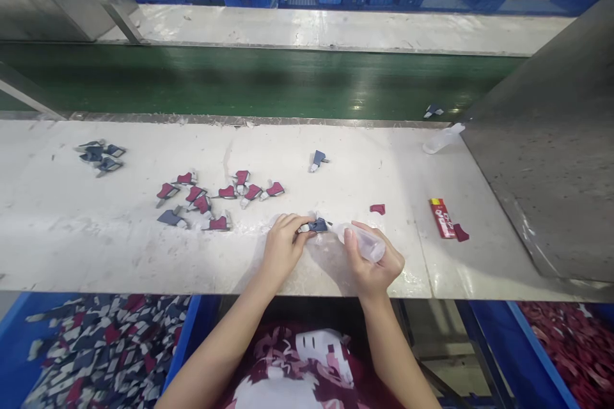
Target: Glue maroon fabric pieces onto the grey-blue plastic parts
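Observation:
Near the table's front edge, my left hand [284,246] pinches a small dark blue and grey part [316,225]. My right hand [377,262] is wrapped round a translucent squeeze bottle [367,244], whose thin tip points left at the blue part. Behind my hands lies another blue and grey part [318,160]. Several parts with dark red tops [201,203] lie in a loose group to the left, with a blue one [171,218] beside them. A flat dark red piece [378,209] sits just behind my right hand.
A red packet [442,218] touches a red piece [461,232] at the right. Behind stand a second bottle [442,138] and a green belt [268,83] bearing a part [433,111]. More blue parts [98,156] lie far left. Below are filled blue bins [192,326]; metal panel [551,140] at right.

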Tool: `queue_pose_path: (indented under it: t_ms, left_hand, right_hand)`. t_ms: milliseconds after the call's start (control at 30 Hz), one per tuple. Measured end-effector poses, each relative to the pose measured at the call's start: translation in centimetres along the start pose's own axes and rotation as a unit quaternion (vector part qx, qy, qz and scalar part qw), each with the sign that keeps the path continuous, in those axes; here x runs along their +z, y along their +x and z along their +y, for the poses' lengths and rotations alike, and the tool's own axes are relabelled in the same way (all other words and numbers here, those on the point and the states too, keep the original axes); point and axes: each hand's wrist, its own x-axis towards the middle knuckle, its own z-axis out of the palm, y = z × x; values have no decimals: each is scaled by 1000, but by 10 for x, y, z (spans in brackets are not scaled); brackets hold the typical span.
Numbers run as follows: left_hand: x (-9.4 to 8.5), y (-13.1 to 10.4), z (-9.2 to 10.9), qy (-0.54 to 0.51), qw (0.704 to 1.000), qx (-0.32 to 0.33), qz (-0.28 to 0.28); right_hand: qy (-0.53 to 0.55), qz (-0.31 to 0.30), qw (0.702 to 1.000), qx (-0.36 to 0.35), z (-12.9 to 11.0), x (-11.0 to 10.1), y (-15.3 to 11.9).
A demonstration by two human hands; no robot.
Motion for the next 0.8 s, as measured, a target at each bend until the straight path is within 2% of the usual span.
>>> queue_pose_path:
  t_ms: [400, 800]
  left_hand:
    - [1, 0, 0, 5, 1000, 3, 10]
    - [2, 0, -1, 4, 1000, 12, 1]
  right_hand:
    - [33, 5, 998, 51, -3, -8, -7]
    - [67, -32, 997, 32, -18, 6, -7]
